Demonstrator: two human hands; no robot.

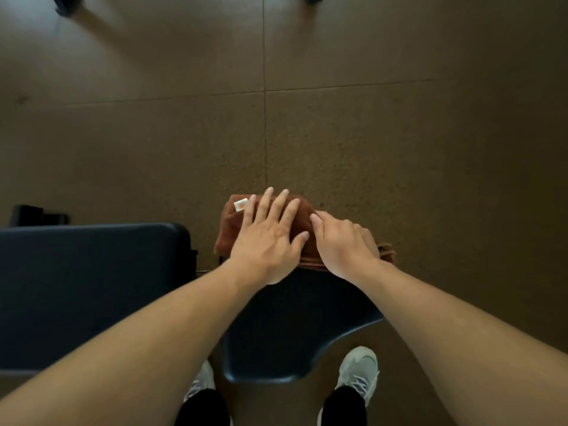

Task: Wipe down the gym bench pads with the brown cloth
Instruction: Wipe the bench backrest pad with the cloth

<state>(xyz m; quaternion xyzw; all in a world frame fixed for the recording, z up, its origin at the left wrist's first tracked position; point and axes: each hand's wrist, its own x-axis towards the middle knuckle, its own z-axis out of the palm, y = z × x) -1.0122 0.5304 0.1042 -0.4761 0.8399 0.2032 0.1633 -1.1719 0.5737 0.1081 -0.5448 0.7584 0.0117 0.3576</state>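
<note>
A folded brown cloth with a small white tag lies on the far end of the small dark seat pad. My left hand rests flat on the cloth, fingers spread. Beside it, my right hand presses on the cloth's right part with fingers curled over it; its fingertips are hidden. The long dark back pad lies to the left of the seat pad, separated by a narrow gap.
Brown speckled floor tiles surround the bench. My two feet in pale sneakers stand astride the seat pad's near end. A dark object sits on the floor behind the back pad, and dark equipment feet show at the top edge.
</note>
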